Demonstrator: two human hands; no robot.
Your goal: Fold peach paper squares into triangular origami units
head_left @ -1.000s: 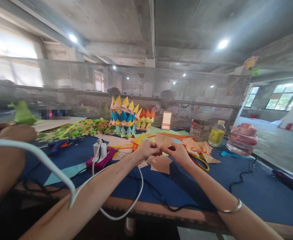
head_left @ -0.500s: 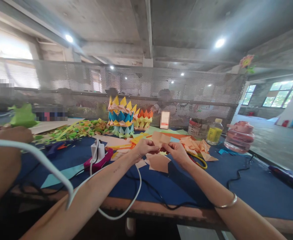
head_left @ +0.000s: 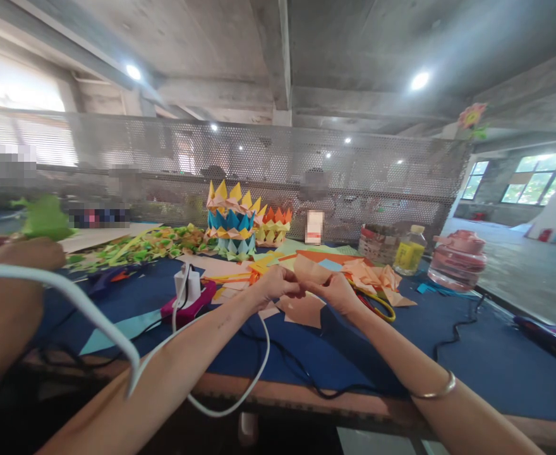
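Note:
A peach paper square [head_left: 310,269] is pinched between my two hands over the middle of the table. My left hand [head_left: 278,284] closes its fingers on the near left edge. On the right edge, my right hand [head_left: 337,292] grips with thumb and forefinger, the fingertips of both hands almost meeting. Below them lie more peach paper pieces [head_left: 301,309]. To the right of my right hand are scissors with yellow handles [head_left: 381,306] and folded peach paper [head_left: 377,278].
Behind stand folded paper crowns [head_left: 230,221]. A purple power strip [head_left: 202,302] with a white plug and cables sits left. At right are a yellow-labelled bottle [head_left: 409,249] and a pink bottle [head_left: 458,259]. A co-worker's hand [head_left: 29,253] is at far left, near green paper [head_left: 45,218].
The paper between my hands has tilted and bends more. My fingers have shifted along its near edge, with my left fingertips now curled closer to my right ones.

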